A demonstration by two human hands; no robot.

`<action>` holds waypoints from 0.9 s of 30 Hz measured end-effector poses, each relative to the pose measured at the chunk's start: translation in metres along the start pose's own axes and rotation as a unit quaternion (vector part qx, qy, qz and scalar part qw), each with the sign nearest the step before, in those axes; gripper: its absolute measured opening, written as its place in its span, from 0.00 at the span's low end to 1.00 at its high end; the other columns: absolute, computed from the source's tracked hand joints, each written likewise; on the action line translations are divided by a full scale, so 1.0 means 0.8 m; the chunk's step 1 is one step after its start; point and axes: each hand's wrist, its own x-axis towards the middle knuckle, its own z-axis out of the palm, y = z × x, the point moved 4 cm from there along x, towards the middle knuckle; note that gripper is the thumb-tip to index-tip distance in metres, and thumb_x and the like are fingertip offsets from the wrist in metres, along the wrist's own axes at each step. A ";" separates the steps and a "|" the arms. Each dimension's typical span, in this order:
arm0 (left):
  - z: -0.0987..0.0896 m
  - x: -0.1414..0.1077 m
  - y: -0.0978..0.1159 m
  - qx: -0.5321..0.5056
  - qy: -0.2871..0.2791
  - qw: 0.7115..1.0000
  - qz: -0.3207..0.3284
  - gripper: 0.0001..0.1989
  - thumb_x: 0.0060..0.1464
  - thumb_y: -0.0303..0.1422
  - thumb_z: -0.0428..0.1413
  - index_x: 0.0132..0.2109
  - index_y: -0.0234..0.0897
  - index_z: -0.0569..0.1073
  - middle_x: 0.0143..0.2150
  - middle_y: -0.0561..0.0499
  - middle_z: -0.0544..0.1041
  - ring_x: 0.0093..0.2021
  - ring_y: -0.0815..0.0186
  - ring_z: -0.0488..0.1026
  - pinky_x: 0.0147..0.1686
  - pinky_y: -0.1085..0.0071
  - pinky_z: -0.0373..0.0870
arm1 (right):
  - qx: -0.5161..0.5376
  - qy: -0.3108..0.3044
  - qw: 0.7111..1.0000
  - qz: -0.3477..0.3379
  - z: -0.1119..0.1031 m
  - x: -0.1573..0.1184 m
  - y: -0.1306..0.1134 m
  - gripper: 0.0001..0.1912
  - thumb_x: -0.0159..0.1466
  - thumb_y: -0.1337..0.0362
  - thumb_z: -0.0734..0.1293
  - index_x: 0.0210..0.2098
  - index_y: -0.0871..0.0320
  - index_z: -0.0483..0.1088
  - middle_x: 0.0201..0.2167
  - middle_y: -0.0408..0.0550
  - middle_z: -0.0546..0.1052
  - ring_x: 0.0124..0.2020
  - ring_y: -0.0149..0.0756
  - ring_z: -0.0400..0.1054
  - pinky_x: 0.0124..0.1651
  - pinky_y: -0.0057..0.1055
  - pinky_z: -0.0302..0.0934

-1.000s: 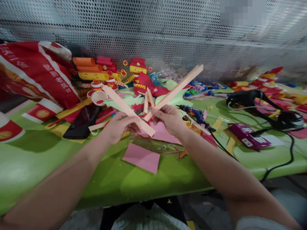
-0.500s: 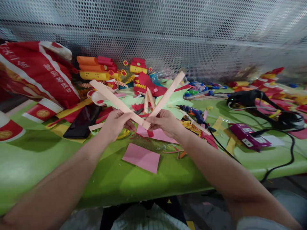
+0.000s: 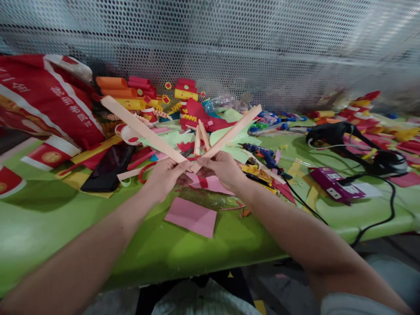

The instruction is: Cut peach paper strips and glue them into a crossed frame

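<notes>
Left grip pinches one pale strip, right grip a second strip. I've drawn both closer; lower ends now converge.

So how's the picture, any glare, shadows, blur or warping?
Head view: pale glare on the green table at left; soft shadow beside the cup cut off by the left edge. Head view: forearms look stretched toward the lower corners, likely wide-angle distortion. Head view: left hand, right hand and pale strips look fairly clear.
</notes>
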 end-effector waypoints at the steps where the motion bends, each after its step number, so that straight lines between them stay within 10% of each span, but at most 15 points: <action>1: -0.004 0.001 0.002 0.001 0.013 1.000 0.010 0.08 0.47 0.34 0.56 0.30 0.32 0.72 0.26 0.50 0.76 0.20 0.70 0.71 0.20 0.74 0.67 | -0.024 -0.001 1.000 0.015 -0.004 0.002 0.001 0.08 0.50 0.64 0.71 0.22 0.62 0.69 0.17 0.44 0.74 0.15 0.25 0.65 0.19 0.23 0.62; 12: 0.009 0.008 -0.018 -0.087 -0.098 0.991 -0.024 0.08 0.44 0.34 0.59 0.27 0.31 0.75 0.28 0.47 0.77 0.29 0.66 0.73 0.33 0.70 0.69 | -0.301 -0.196 0.928 0.102 -0.002 0.002 0.021 0.09 0.45 0.71 0.68 0.27 0.59 0.67 0.09 0.34 0.65 0.09 0.23 0.55 0.11 0.20 0.46; 19: 0.016 0.015 -0.036 -0.141 -0.111 0.982 -0.058 0.07 0.46 0.30 0.58 0.27 0.29 0.75 0.26 0.46 0.77 0.29 0.66 0.73 0.35 0.70 0.69 | -0.448 -0.130 0.885 -0.012 0.002 0.000 0.012 0.21 0.43 0.71 0.69 0.38 0.57 0.68 0.25 0.42 0.75 0.23 0.32 0.66 0.24 0.25 0.55; 24: 0.018 0.016 -0.037 -0.149 -0.094 0.981 -0.084 0.07 0.48 0.26 0.55 0.25 0.29 0.74 0.25 0.47 0.76 0.29 0.68 0.73 0.37 0.72 0.69 | -0.569 -0.084 0.816 -0.056 -0.001 -0.006 -0.012 0.08 0.52 0.61 0.68 0.31 0.57 0.72 0.26 0.48 0.75 0.27 0.37 0.66 0.28 0.29 0.52; 27: 0.019 0.015 -0.037 -0.163 -0.069 0.979 -0.100 0.06 0.48 0.24 0.54 0.25 0.30 0.72 0.25 0.47 0.76 0.29 0.68 0.73 0.38 0.71 0.70 | -0.540 -0.044 0.834 -0.103 0.000 -0.009 -0.025 0.09 0.53 0.59 0.67 0.33 0.57 0.72 0.28 0.47 0.75 0.29 0.36 0.66 0.30 0.29 0.54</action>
